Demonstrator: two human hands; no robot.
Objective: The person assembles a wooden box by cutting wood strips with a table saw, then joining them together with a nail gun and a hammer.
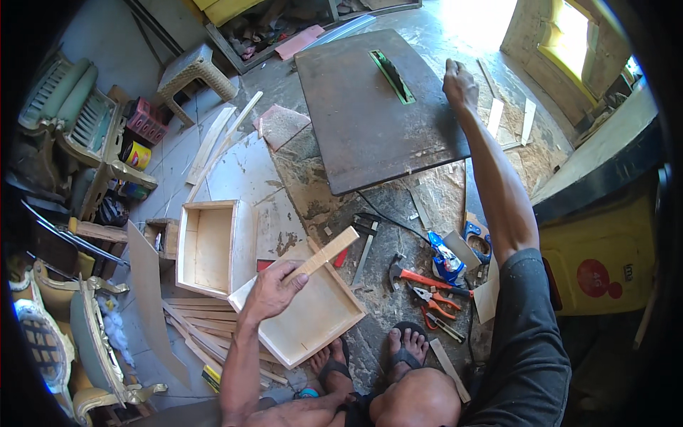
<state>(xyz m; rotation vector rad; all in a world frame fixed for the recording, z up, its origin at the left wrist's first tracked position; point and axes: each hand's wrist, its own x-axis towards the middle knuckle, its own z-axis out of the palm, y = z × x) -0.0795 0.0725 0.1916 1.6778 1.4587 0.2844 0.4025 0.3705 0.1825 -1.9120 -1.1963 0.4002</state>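
Pinching a wood strip [331, 250] by one end, left hand [272, 290] probably wanted reach. Right hand [461, 85] curled at table saw's [356, 107] right edge, maybe bracing; couldn't tell its grip.

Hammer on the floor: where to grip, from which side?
Hammer: likely best by the handle's dark end, right hand coming from above and the right. It lies flat, head to the left, slim handle running right. Orange-handled pliers lie close on the near side, so better not come in there.
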